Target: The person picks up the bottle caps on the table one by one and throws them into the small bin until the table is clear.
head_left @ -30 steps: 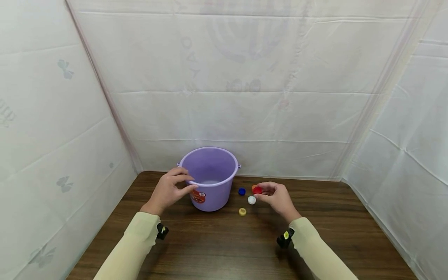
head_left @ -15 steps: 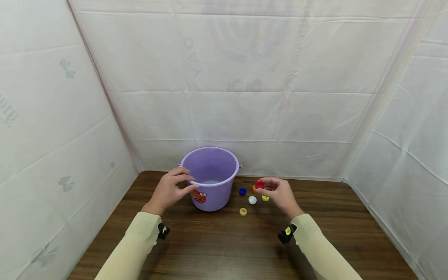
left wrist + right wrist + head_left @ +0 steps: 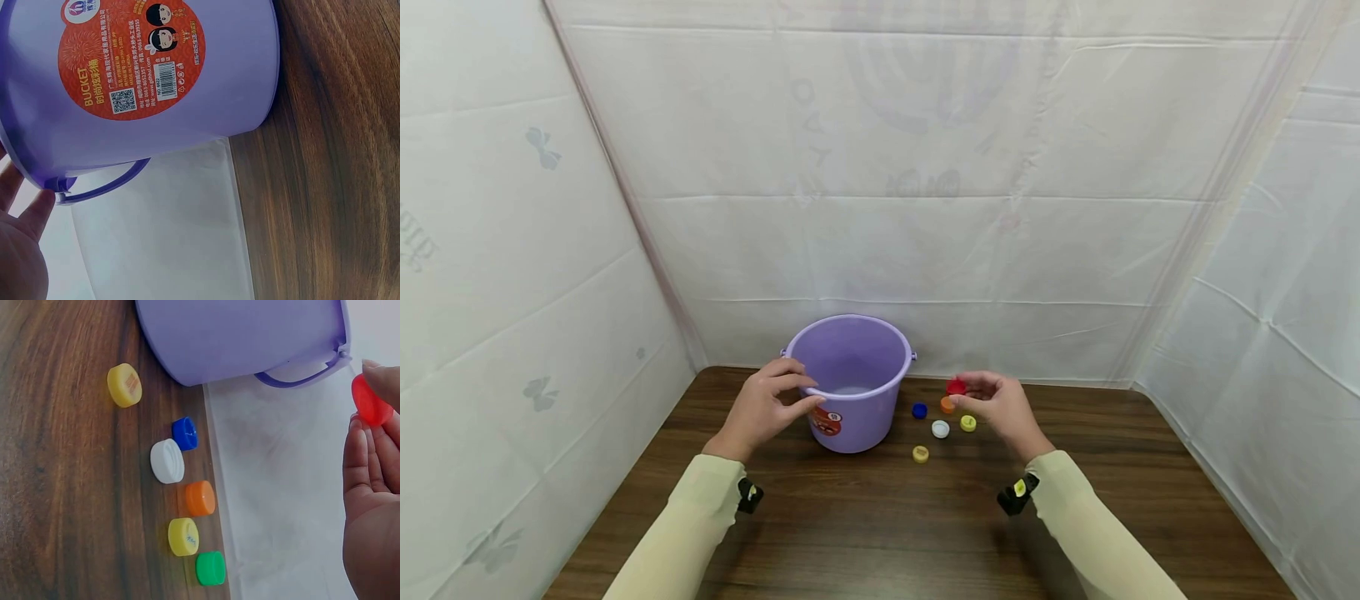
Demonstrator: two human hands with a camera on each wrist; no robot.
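Note:
A purple bucket [image 3: 880, 417] with a red round label [image 3: 125, 62] stands upright on the table. My left hand [image 3: 767, 404] grips its rim at the near left, fingers over the edge and thumb outside. My right hand [image 3: 1002, 410] pinches a red bottle cap [image 3: 370, 401] between thumb and fingers, raised above the table. Below it lie a blue cap [image 3: 920, 411], a white cap [image 3: 940, 429], an orange cap [image 3: 947, 405] and a yellow cap [image 3: 968, 423]. Another yellow cap [image 3: 921, 454] lies closer to me. The right wrist view also shows a green cap [image 3: 210, 569].
The dark wooden table [image 3: 865, 533] runs back to a white sheet wall [image 3: 1030, 333]. More white sheeting hangs at the left [image 3: 490, 333] and right. The bucket's handle [image 3: 300, 381] hangs down on its far side.
My right hand has lifted the red cap and moved slightly away from me, uncovering the orange cap and a yellow cap. The left hand has stayed at the bucket rim.

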